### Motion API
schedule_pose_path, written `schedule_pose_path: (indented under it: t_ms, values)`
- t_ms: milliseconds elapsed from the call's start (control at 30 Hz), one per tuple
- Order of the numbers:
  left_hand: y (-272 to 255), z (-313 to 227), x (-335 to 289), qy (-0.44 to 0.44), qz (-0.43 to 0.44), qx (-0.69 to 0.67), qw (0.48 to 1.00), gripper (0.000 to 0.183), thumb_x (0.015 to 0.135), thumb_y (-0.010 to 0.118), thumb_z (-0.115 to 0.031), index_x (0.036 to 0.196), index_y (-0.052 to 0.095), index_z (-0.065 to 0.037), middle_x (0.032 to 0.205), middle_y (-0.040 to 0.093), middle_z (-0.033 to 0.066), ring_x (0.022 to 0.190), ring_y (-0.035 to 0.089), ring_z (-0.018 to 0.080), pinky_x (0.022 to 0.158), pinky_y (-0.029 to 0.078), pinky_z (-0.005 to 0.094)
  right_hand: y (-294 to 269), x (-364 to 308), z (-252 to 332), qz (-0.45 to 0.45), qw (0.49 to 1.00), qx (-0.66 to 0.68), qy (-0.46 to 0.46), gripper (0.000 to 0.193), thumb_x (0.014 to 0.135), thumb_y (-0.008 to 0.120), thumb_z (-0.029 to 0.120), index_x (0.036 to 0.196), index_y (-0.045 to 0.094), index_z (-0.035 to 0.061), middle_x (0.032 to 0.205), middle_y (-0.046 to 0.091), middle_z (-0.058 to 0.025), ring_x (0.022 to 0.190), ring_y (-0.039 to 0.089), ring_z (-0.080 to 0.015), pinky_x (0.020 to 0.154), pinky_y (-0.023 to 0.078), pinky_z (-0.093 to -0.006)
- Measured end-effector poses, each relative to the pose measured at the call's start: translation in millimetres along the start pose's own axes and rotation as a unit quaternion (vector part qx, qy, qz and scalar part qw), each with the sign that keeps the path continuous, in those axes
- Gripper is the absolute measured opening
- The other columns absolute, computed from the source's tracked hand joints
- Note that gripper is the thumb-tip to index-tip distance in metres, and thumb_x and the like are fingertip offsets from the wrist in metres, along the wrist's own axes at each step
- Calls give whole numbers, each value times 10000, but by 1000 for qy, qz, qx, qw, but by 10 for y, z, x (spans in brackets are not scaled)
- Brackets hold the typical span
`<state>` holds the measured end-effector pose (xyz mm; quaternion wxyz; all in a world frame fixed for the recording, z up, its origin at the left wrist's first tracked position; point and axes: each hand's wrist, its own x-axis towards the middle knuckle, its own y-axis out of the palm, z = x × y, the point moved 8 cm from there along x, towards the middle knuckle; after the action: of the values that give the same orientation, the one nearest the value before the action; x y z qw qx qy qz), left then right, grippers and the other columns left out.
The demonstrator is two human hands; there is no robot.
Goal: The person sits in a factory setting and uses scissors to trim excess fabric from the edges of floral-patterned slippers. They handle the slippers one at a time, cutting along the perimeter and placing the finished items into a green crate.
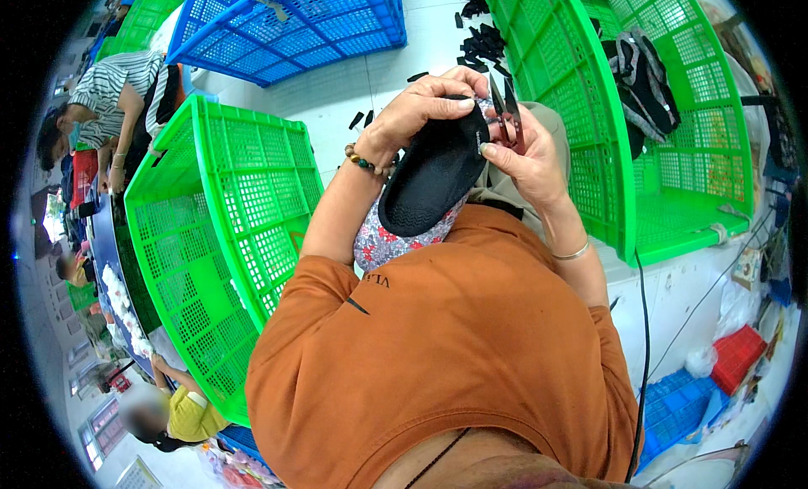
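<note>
A slipper (433, 173) with a black, sole-shaped face and grey floral cloth dotted with red is held in front of my chest. My left hand (418, 110) is closed round its upper end, thumb lying on the black face. In my right hand (536, 161) is a pair of small dark scissors (512, 119), blades pointing up and slightly apart. The thumb and fingers of that hand also meet the slipper's right edge near its upper end. Part of the floral side is hidden beneath the black face.
Green crates stand at my left (244, 203) and right (555, 93); the right one holds grey and black fabric pieces (644, 89). A blue crate (311, 34) is ahead. Small black pieces (481, 45) litter the floor. A black cable (644, 346) hangs at my right. People work at far left.
</note>
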<state>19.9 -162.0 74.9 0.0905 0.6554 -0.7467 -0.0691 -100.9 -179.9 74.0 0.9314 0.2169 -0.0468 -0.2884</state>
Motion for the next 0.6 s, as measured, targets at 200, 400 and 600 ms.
schedule_pose_path:
  t_ms: [200, 400, 600]
  values:
    - [163, -123, 5, -19, -6, -119, 993, 209, 785, 597, -176, 846, 635, 20, 1046, 535, 54, 956, 488, 139, 889, 340, 245, 86, -36, 130, 19, 990, -112, -84, 430, 783, 637, -27, 1163, 435, -23, 1030, 551, -47, 915, 526, -78, 774, 448, -209]
    - [94, -176, 23, -5, -22, -18, 1000, 186, 767, 574, -132, 822, 651, 27, 1041, 576, 66, 956, 507, 145, 883, 363, 256, 124, -42, 331, -41, 952, -283, -111, 305, 747, 686, 28, 1018, 549, 18, 883, 580, -52, 740, 566, -119, 622, 465, -264]
    - [106, -221, 32, -39, -62, 19, 997, 140, 732, 568, -59, 777, 652, 43, 1036, 586, 71, 933, 522, 159, 853, 391, 265, 365, -30, 698, -33, 837, -491, -237, 259, 695, 713, 76, 917, 586, 34, 804, 555, -106, 658, 557, -236, 563, 457, -310]
